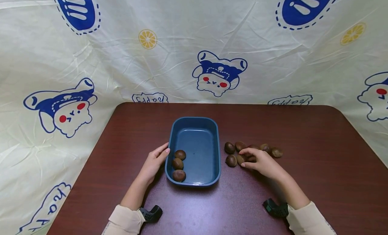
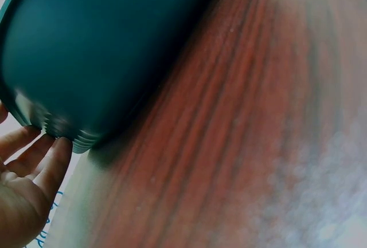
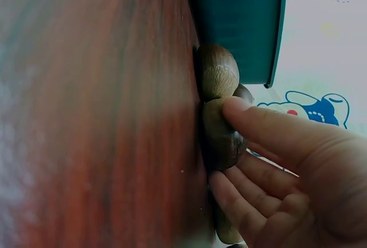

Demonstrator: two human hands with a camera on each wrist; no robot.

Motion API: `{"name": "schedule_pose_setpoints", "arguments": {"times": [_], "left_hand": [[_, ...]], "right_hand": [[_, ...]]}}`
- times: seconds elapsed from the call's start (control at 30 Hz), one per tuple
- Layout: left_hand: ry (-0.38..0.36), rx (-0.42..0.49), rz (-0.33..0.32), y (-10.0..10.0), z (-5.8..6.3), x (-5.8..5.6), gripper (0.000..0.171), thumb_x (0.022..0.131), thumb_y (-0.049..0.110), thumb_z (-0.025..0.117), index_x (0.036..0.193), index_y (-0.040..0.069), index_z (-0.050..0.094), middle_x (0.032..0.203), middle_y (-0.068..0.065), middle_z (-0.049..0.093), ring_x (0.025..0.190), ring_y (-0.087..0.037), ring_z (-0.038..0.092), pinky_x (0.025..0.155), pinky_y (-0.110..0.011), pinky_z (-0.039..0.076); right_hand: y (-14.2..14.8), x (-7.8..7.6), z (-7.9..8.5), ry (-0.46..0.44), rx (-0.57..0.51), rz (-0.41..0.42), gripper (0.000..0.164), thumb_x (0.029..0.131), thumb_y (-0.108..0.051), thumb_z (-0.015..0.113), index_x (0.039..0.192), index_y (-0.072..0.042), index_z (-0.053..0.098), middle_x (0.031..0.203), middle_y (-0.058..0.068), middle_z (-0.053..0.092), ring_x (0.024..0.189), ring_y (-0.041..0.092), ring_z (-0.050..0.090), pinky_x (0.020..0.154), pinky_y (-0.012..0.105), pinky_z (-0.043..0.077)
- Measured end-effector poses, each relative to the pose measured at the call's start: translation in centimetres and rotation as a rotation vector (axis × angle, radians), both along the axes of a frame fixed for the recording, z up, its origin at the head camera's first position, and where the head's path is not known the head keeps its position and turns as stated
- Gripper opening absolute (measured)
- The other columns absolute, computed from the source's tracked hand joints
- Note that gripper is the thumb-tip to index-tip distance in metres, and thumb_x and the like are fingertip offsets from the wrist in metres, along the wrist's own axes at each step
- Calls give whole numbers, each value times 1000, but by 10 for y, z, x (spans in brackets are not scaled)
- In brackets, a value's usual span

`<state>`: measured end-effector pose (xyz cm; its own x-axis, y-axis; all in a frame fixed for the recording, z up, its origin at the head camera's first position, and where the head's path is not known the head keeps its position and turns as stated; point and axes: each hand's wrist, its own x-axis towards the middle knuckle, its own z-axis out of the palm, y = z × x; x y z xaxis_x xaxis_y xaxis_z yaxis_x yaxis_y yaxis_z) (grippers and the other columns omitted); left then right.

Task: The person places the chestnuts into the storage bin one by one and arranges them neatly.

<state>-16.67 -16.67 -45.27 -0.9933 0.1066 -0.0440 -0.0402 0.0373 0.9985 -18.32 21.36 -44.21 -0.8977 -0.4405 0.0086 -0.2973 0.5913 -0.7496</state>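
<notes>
A blue rectangular plastic bin [image 1: 198,150] stands on the table with three brown chestnuts [image 1: 178,164] lined up along its left inner side. My left hand [image 1: 154,162] touches the bin's left side; in the left wrist view its fingertips [image 2: 62,144] rest against the outer wall. To the right of the bin, my right hand [image 1: 259,162] reaches into a group of loose chestnuts [image 1: 229,147]. Its thumb and fingers pinch one chestnut [image 3: 223,139], which is low at the tabletop. Another chestnut [image 3: 218,70] sits right beside that one. The hand partly hides several chestnuts in the group.
The dark brown wooden table [image 1: 318,144] has rounded far corners. Behind and around it hangs a pale sheet [image 1: 175,70] printed with cartoon figures. Each wrist wears a black device, one on the left [image 1: 152,214] and one on the right [image 1: 275,208].
</notes>
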Motion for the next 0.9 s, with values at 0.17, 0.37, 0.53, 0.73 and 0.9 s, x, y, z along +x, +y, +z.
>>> {"name": "schedule_pose_setpoints", "arguments": {"times": [0.17, 0.37, 0.53, 0.73, 0.9], "left_hand": [[2, 8, -6, -1, 0, 0, 44, 92, 24, 52, 131, 3, 46, 129, -12, 47, 117, -23, 44, 96, -37, 34], [1, 8, -1, -1, -1, 0, 45, 92, 25, 52, 131, 4, 46, 129, -12, 48, 116, -23, 45, 95, -38, 35], [-2, 9, -9, -1, -1, -1, 47, 92, 27, 52, 131, 4, 45, 129, -12, 47, 116, -24, 45, 95, -39, 36], [-9, 2, -8, -1, 0, -1, 46, 92, 27, 52, 131, 4, 46, 130, -13, 47, 117, -24, 45, 95, -40, 35], [-15, -3, -9, -1, 0, -1, 46, 92, 27, 52, 131, 4, 46, 130, -13, 47, 118, -24, 44, 96, -40, 34]], "right_hand": [[0, -1, -4, 37, 44, 15, 40, 79, -13, 70, 115, -2, 56, 112, 13, 55, 97, 28, 57, 78, 43, 46], [0, -1, -5, 58, 59, 6, 40, 78, -12, 70, 115, -2, 56, 111, 11, 57, 95, 26, 57, 76, 40, 47], [0, 0, -5, 77, 44, 2, 39, 78, -12, 70, 113, -2, 57, 109, 9, 57, 92, 22, 58, 74, 37, 47], [-1, 0, 0, 84, 43, -15, 40, 78, -13, 70, 115, -4, 57, 111, 8, 57, 92, 20, 57, 74, 34, 47], [-1, 0, 5, 101, 32, -33, 41, 78, -12, 70, 115, -3, 56, 113, 11, 57, 93, 23, 57, 71, 34, 48]]}}
